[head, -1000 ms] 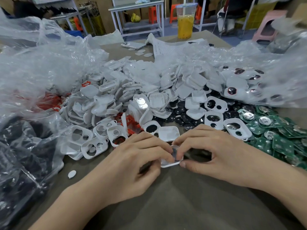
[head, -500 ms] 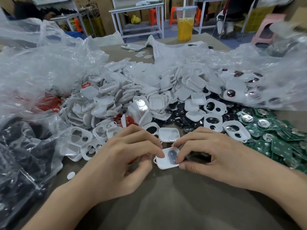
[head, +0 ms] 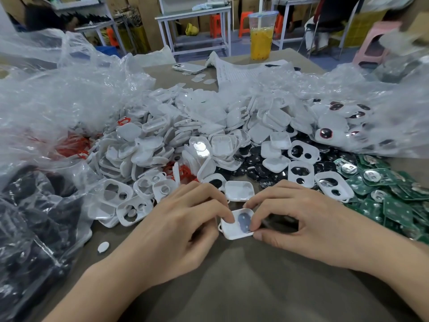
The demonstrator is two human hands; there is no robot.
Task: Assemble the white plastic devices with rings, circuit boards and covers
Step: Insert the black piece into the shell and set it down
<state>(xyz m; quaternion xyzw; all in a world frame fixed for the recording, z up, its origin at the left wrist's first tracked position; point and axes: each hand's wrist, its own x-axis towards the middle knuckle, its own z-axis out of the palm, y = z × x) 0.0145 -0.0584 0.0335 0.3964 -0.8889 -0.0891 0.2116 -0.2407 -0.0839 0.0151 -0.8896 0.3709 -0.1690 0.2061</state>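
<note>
A white plastic device shell (head: 234,228) with a dark oval piece in its opening lies on the brown table between my hands. My left hand (head: 183,228) pinches its left side, fingertips on its top face. My right hand (head: 294,217) holds its right side, thumb at the front corner and a fingertip on the dark piece. A pile of white covers and shells (head: 185,135) fills the middle of the table. Green circuit boards (head: 383,194) lie to the right, black rubber pieces (head: 257,168) behind the hands, red rings (head: 183,170) among the white parts.
Crumpled clear plastic bags (head: 58,101) rise at the left and right. A bag of black parts (head: 27,228) sits at the near left. A phone (head: 188,68), paper and a cup of yellow drink (head: 261,36) stand at the table's far end.
The shell has come out from under my fingers and its top face with the dark piece now shows. Both hands stay at the same spot on the table.
</note>
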